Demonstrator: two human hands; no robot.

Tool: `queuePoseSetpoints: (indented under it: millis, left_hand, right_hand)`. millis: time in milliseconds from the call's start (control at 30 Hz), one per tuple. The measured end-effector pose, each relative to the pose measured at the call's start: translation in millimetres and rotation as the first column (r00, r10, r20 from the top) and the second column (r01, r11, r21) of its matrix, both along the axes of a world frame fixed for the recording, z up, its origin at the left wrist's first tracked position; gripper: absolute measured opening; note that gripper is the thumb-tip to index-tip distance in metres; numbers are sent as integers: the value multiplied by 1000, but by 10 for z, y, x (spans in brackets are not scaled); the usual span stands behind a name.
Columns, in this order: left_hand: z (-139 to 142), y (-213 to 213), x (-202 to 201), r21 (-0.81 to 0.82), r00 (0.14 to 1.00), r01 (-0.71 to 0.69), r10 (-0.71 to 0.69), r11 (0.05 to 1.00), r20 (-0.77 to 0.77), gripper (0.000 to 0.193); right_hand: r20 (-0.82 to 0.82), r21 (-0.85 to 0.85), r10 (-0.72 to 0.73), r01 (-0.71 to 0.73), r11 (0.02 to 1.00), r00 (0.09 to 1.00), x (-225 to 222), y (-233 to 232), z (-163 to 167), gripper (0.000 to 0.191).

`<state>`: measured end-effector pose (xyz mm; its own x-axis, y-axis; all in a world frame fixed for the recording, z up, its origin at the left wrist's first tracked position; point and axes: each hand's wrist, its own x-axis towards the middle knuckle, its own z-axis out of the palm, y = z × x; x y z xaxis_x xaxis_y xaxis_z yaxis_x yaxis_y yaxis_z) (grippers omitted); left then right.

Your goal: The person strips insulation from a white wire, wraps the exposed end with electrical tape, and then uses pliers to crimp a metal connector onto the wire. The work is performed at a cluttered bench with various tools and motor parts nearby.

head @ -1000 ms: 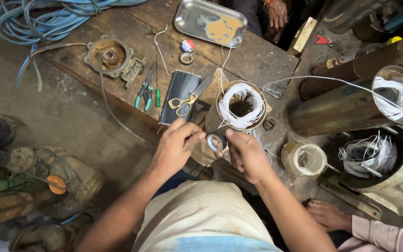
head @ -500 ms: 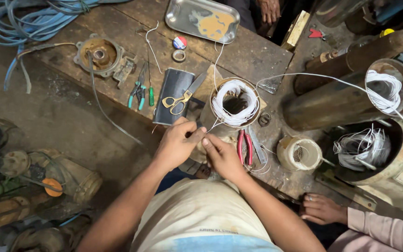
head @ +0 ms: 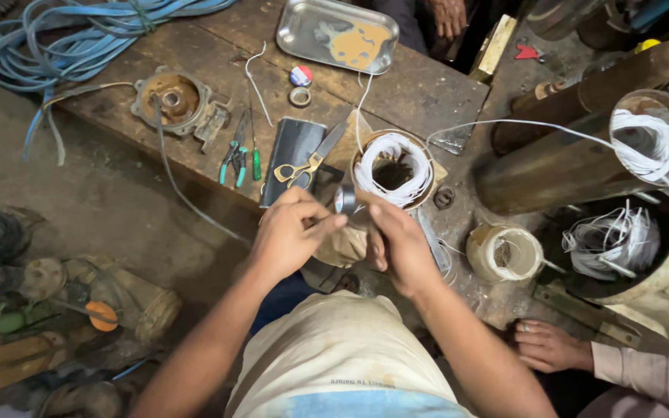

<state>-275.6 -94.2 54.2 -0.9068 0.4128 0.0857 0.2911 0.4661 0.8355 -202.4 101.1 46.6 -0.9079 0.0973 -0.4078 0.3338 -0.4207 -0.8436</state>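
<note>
Small tape roll (head: 344,200), seemingly pinched between both hands (head: 350,236).

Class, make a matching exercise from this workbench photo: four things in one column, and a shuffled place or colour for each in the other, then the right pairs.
Things:
1. metal tray
2. scissors
3. blue hose
4. pliers

Descriptions:
A. coiled at the bench's far left corner
B. green handles
C. yellow handles, lying on a dark flat case
D. shiny, with an orange patch inside

Pairs: 1-D, 2-C, 3-A, 4-B
</note>
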Motion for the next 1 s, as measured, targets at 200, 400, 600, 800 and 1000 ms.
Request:
queuePoseSetpoints:
  millis: [200,400,600,800,1000]
  left_hand:
    - [-222,173,-50,64,999,3,-5,998,34,31]
    - [-113,60,0,-11,993,64,-65,998,-95,28]
    - [109,25,24,93,988,96,-83,991,-131,23]
    - [27,164,-85,-120,1000,5,-2,993,19,40]
    - [-95,313,-172,-200,990,60,-33,978,135,45]
  right_hand:
    - [-68,389,97,-63,919,993,175,-244,-418,23]
    - [-192,744,209,4,668,959,181,138,-601,27]
    - [-6,-460,112,-102,882,994,-112,403,-185,29]
    - [-128,293,11,27,956,992,78,-57,-124,29]
    - [-203,652,158,13,758,966,176,-166,-491,20]
